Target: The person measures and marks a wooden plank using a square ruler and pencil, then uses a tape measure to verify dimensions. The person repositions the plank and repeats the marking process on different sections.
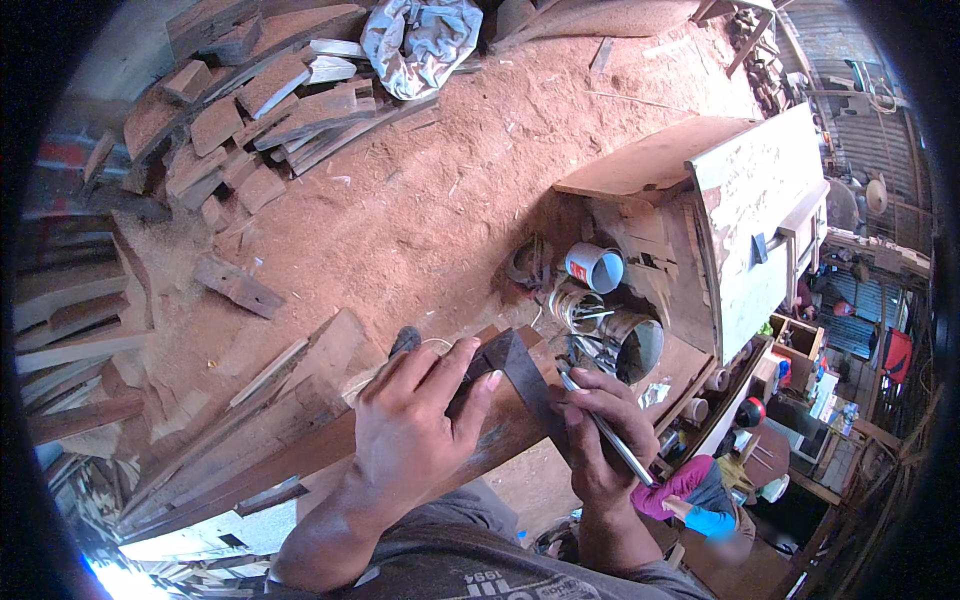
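Note:
A wooden beam runs slantwise before me, its end pointing to the upper right. Across the beam near that end lies a dark try square. My left hand holds the square's stock down on the wood, thumb on the near side and fingers over the far side. In my right hand is a slim silvery pen or scriber, gripped between thumb and fingers. Its tip is close to the edge of the square's blade; whether it touches the wood I cannot tell.
Buckets stand on the sawdust floor past the beam's end. A wooden bench is at right. Wood offcuts are piled at upper left, near a sack. Another person sits at lower right.

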Motion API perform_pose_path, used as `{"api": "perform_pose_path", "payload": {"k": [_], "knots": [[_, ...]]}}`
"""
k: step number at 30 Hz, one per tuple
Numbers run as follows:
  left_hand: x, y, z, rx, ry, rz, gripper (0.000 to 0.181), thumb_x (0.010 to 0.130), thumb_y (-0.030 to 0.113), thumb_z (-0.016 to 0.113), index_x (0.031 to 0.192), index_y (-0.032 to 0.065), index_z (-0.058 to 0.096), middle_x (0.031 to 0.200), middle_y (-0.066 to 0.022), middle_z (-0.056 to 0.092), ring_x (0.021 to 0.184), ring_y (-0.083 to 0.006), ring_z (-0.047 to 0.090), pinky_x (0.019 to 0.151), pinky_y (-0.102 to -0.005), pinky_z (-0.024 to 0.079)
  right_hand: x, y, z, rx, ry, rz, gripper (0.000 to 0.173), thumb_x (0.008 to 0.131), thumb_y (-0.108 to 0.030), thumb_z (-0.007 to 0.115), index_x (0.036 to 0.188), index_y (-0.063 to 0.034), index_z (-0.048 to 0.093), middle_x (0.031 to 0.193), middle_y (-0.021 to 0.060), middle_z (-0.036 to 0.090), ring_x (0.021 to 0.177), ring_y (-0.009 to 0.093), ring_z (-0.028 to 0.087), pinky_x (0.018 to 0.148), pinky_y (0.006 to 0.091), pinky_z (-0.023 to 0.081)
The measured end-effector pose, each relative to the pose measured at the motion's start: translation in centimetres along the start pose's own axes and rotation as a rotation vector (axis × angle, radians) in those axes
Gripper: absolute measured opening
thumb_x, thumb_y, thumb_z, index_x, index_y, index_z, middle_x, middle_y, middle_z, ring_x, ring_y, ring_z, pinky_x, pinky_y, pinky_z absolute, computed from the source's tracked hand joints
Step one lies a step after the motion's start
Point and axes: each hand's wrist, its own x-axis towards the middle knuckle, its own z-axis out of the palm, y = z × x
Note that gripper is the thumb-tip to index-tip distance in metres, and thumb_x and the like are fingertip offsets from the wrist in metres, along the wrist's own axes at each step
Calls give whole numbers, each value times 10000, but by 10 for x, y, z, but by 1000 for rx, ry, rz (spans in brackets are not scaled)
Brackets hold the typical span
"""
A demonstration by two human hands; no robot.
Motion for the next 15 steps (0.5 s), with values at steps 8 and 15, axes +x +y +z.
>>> {"api": "perform_pose_path", "payload": {"k": [8,15], "knots": [[-1,0,0,22,4,10,355,950,248,777,1189,-11,741,883,-122,651,781,-301,698,680,-415,578,19,-6,8,-57,-109,18,219,916,63,743,1132,30,750,1177,225,759,1143,309,737,997,384,562],[-4,2,3,93,65,41,345,963,276,760,1163,-5,754,893,-138,675,788,-323,712,673,-430,585,24,-16,-4,-228,-225,-74,201,908,4,784,1105,-27,758,1146,164,779,1024,315,784,873,373,614]]}}
